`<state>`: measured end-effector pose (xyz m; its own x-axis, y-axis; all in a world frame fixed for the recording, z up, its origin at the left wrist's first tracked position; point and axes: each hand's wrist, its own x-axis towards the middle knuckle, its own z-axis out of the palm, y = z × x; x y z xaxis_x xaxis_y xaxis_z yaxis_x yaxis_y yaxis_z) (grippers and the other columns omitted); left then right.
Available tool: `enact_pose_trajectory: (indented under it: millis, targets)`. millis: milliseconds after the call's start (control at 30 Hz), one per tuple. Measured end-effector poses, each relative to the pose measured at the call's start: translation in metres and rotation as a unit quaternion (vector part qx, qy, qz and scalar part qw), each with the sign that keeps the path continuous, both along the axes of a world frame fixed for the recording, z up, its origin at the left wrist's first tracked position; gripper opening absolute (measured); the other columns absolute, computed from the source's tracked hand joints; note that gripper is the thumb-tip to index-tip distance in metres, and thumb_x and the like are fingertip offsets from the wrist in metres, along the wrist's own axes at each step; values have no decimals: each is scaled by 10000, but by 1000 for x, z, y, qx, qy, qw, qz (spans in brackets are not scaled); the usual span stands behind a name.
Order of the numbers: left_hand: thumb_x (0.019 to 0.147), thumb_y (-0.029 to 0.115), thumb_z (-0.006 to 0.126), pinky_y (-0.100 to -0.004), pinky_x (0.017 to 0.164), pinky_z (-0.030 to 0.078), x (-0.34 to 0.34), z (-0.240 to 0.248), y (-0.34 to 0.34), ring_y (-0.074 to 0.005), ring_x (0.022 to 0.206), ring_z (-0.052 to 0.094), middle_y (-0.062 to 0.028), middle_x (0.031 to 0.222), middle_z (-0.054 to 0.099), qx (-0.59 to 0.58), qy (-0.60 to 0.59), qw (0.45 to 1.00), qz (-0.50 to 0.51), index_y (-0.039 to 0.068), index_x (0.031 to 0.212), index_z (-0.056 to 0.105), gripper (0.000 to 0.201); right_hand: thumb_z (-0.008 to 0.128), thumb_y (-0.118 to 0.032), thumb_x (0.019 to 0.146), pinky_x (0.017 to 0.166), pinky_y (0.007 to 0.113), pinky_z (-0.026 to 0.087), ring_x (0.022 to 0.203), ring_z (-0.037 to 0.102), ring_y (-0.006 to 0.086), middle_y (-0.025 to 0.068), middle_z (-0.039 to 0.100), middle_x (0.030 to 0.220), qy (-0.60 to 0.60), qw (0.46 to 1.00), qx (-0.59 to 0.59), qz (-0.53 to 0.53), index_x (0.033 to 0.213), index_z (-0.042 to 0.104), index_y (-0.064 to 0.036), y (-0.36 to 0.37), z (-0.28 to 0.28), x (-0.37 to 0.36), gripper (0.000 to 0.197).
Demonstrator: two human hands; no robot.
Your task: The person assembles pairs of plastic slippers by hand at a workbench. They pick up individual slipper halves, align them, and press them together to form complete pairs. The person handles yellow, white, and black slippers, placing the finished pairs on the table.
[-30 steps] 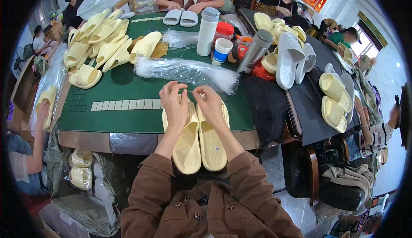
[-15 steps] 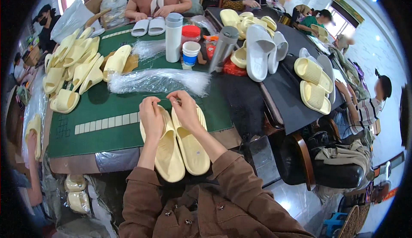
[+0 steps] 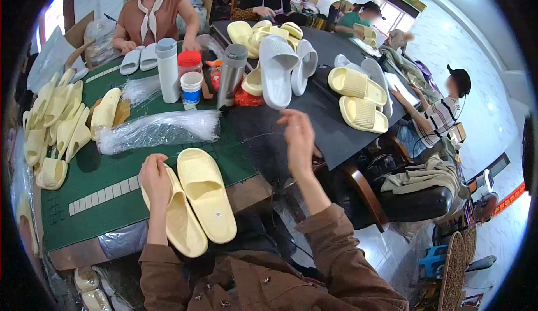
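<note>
A pair of pale yellow slide slippers lies side by side at the table's near edge, heels toward me. My left hand is closed at the strap of the left slipper, covering part of it. The right slipper lies against it, with a small white sticker inside near the heel. Raised to the right of the pair, my right hand has its fingers pinched together. A thin clear strand runs leftward from it; its far end is hard to make out. Beyond the slippers lies a bundle of clear plastic strands.
Yellow slippers are heaped at the left. A white bottle, paper cup, red-lidded jar and steel tumbler stand behind the bundle. Grey slippers lie on the dark table. Several people sit around; a chair is at right.
My right hand has left the slippers and swung up and right, drawing a thin strand. My left hand stays at the left slipper. The view has turned to the right.
</note>
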<state>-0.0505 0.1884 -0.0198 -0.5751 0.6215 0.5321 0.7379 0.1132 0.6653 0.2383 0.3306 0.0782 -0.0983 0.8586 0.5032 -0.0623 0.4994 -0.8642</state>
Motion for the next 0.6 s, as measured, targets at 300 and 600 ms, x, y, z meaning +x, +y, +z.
enact_pose_trajectory:
  millis: [300,600]
  targets:
    - [852,11,555,-404,807,435,3,-1,1,-288,875,599,-76,870,648,-10,2,1000,2,53,878,616,79,461,-175,988,1050,428,333,1223,452,344,197,473,1295,-134,895,94,-415,1283,507,8,128,21,190,349]
    - [849,25,558,-402,837,430,-6,1,-12,-276,900,597,-65,868,649,-29,21,999,24,60,875,617,74,678,-295,858,839,401,480,959,641,317,175,668,1056,-407,829,12,-383,1383,449,-32,160,20,221,630]
